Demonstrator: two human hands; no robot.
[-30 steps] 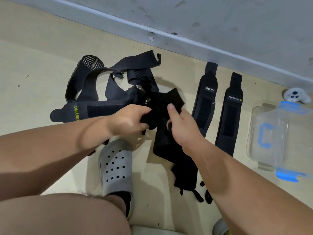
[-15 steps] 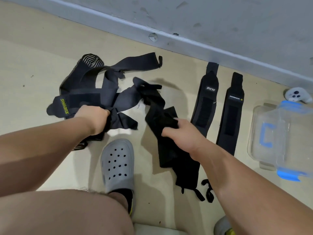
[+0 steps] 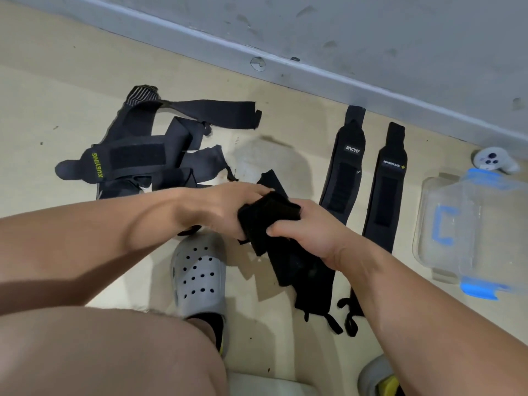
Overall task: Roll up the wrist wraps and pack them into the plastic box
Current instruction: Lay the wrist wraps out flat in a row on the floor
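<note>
While above the grey clog (image 3: 200,277), grips black wrist wrap (image 3: 270,214) in left hand (image 3: 221,207) and right hand (image 3: 310,234), fingers curled round it; plastic box (image 3: 485,201) at right.

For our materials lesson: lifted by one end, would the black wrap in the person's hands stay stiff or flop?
Probably floppy: the black wrap folds and drapes below where the left hand and right hand grip it. Likely light, since it looks like thin cloth. Unlikely to roll, as its tail seems to lie flat.
</note>
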